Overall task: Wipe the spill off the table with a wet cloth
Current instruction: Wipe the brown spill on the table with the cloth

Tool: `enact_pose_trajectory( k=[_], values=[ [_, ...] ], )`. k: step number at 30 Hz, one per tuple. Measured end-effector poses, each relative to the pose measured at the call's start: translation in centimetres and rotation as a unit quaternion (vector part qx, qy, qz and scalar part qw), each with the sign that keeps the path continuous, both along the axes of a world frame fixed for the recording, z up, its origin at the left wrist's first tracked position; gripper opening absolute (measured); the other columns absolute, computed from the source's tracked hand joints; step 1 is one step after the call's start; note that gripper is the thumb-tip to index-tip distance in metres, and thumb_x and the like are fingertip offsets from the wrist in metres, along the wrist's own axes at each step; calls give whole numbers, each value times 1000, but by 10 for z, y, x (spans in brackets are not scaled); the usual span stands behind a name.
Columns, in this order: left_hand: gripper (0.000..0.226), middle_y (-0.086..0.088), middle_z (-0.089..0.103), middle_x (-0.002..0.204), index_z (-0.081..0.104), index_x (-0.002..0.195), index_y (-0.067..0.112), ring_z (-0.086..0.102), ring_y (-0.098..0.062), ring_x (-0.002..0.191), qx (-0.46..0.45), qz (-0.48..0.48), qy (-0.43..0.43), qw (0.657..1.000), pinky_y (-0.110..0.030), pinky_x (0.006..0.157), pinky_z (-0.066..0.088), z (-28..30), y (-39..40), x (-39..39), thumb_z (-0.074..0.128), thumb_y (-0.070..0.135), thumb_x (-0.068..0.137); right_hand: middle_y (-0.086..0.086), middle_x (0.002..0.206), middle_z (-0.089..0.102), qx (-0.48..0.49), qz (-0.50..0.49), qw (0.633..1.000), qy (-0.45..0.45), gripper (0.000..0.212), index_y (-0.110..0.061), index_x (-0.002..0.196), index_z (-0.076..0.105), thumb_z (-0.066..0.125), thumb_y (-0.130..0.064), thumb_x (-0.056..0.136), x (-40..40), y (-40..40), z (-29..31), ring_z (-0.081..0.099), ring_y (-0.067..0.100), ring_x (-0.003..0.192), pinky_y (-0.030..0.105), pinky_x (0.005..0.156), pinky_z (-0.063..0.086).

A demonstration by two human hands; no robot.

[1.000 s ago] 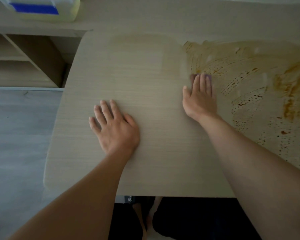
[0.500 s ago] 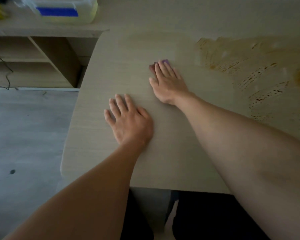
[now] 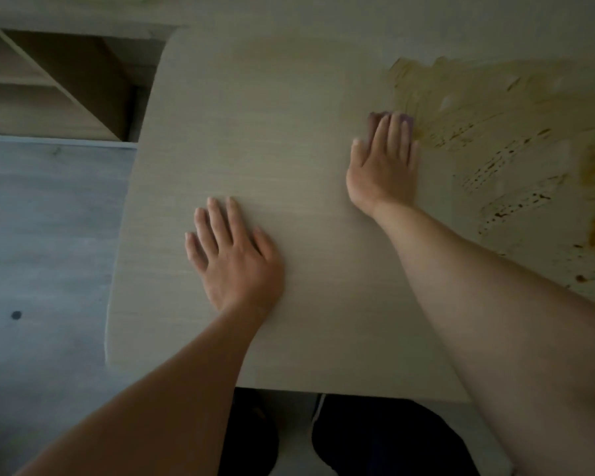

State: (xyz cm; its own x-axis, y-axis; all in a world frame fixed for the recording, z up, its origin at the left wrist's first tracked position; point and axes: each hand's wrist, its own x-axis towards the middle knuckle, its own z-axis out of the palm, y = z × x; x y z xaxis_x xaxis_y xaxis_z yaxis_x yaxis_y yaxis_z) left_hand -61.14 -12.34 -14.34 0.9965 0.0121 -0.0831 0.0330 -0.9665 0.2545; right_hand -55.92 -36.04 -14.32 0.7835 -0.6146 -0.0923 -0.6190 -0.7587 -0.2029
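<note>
Table (image 3: 289,132) bears flat hands, right (image 3: 383,166) pressing cloth (image 3: 390,119).

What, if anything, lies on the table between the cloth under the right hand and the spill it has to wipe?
Nothing visible. The right hand presses the purple cloth flat at the spill's left edge, and only bare table and smeared liquid lie to its right. The left hand rests apart, on the clean side.
</note>
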Motion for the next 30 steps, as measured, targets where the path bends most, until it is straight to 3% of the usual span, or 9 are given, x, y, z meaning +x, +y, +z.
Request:
enact_pose_trajectory(
  k=[5, 13, 22, 26, 30],
  values=[
    [66, -5, 8, 173, 15, 165, 20, -1, -23, 159, 7, -1, 1, 1000, -49, 128, -2, -1, 0, -3, 23, 44, 104, 9, 173, 2, -26, -48, 998, 13, 76, -8, 165, 7, 13, -54, 104, -14, -34, 1, 0, 22, 160, 44, 128, -2],
    [67, -9, 10, 172, 16, 165, 15, 1, -27, 159, 17, 1, 12, 1000, -53, 128, 2, 3, -5, -5, 27, 40, 104, 8, 173, 1, -10, 5, 1000, 3, 85, -9, 165, 6, 11, -64, 99, 42, -34, -1, -2, 20, 160, 43, 128, -3],
    [67, -14, 21, 169, 26, 162, 11, 11, -33, 158, 21, -4, -12, 1000, -58, 126, 10, 4, -5, -4, 36, 34, 100, 8, 173, 4, -2, 138, 990, -8, 85, -8, 165, 10, 19, -62, 100, 160, 39, 3, -1, 22, 160, 42, 128, -4],
    [68, -13, 21, 170, 26, 162, 11, 10, -32, 159, 26, -18, -21, 999, -58, 126, 11, -2, -1, -4, 37, 36, 99, 5, 174, -4, 49, 271, 961, 7, 88, -12, 165, 4, 21, -67, 99, 199, 92, 10, -9, 18, 159, 40, 127, -9],
    [69, -13, 18, 170, 26, 162, 11, 10, -33, 159, 30, -28, -22, 999, -58, 126, 11, -8, 2, -4, 38, 36, 100, 1, 173, -11, 95, 352, 931, 32, 76, -16, 165, -2, 19, -57, 105, 215, 125, 17, -16, 15, 157, 39, 127, -11]
  ],
)
